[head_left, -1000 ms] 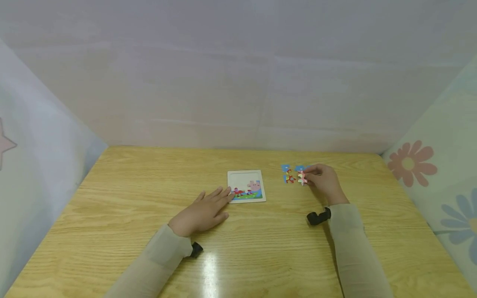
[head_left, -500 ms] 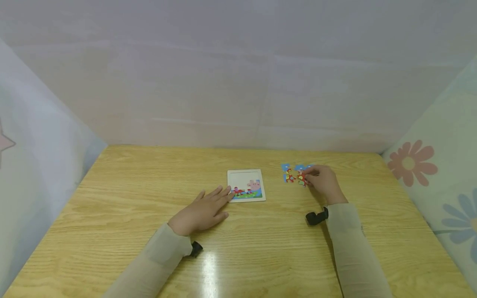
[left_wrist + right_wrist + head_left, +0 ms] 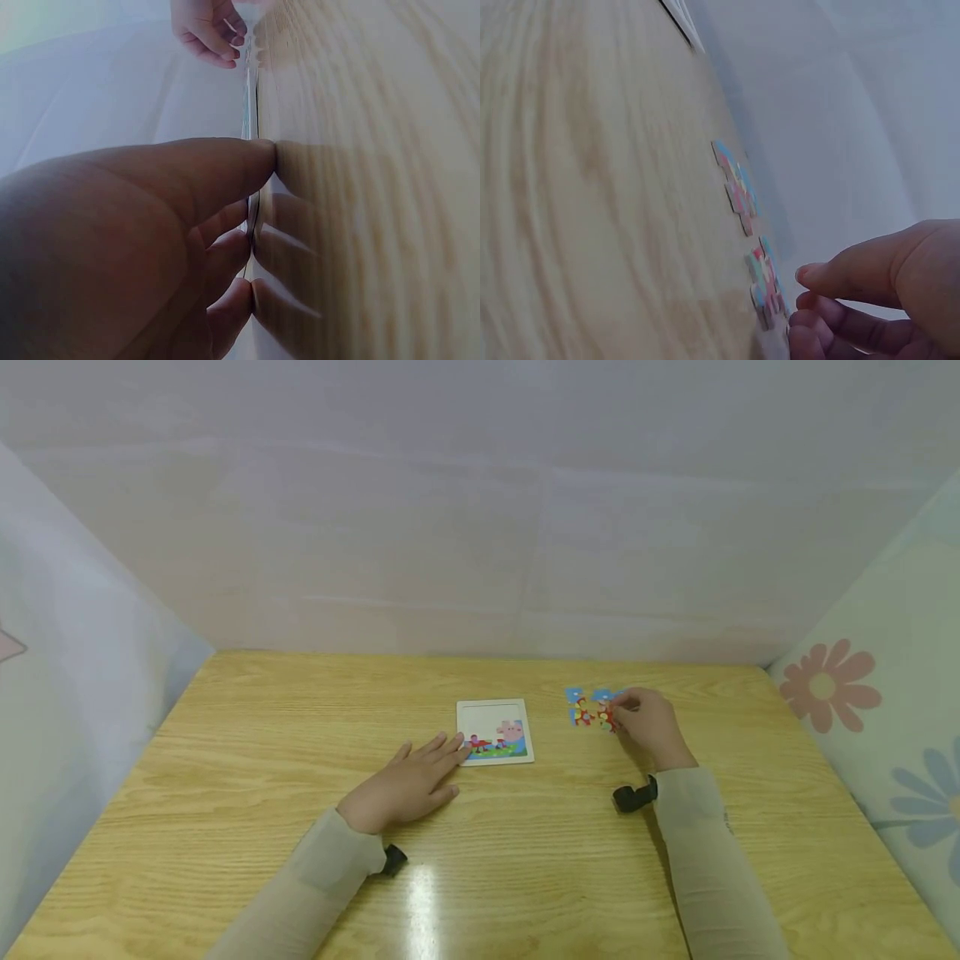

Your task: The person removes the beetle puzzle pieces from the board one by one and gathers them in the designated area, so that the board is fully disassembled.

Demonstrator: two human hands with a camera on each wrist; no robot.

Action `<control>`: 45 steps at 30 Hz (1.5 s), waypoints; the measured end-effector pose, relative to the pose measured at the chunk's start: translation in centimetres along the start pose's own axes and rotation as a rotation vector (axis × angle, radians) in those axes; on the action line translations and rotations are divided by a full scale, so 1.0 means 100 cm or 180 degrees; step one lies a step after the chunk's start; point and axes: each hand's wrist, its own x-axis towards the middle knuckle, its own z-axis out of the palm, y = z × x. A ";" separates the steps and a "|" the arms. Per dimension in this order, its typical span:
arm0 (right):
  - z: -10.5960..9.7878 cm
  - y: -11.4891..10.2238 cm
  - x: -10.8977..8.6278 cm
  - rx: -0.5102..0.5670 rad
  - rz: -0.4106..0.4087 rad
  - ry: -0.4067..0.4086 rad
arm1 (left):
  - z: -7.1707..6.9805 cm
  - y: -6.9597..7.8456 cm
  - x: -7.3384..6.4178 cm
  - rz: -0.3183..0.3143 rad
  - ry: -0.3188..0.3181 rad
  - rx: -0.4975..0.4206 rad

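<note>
My left hand (image 3: 405,785) lies flat on the table, its fingertips resting on the lower left corner of a white square puzzle frame (image 3: 495,703). Inside the frame sits part of a picture, with a pink pig's head piece (image 3: 511,732) above a green strip. My right hand (image 3: 651,727) is over the loose jigsaw pieces on the right, palm down with bent fingers. In the right wrist view, thumb and forefinger come close together beside a red and green jigsaw piece (image 3: 766,281); nothing shows between them. Other blue, red and yellow jigsaw pieces (image 3: 579,713) lie alongside, some hidden by the fingers.
The wooden table (image 3: 510,860) reaches back to a pale cloth wall (image 3: 420,552). Cloth sides with printed flowers (image 3: 828,685) close off the right. Black wrist cameras (image 3: 633,797) sit at both cuffs.
The red jigsaw piece by my right fingers looked pale and glossy earlier and now shows its red and yellow print. My right hand has barely shifted; my left hand stays on the frame.
</note>
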 end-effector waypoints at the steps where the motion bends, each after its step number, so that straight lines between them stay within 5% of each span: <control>1: 0.000 -0.002 0.000 -0.0020 -0.0039 0.0020 | 0.000 0.000 0.000 -0.0002 -0.0001 -0.0001; 11: 0.010 -0.027 -0.008 0.0235 -0.0187 -0.0203 | 0.001 -0.001 0.000 0.0011 0.0006 -0.0011; 20: 0.028 -0.049 -0.018 0.0501 -0.0648 -0.0300 | 0.003 0.000 0.001 0.0028 -0.0013 0.0020; 45: 0.080 -0.083 0.000 0.0214 -0.0636 -0.0792 | 0.003 -0.003 0.000 0.0003 -0.0102 0.0177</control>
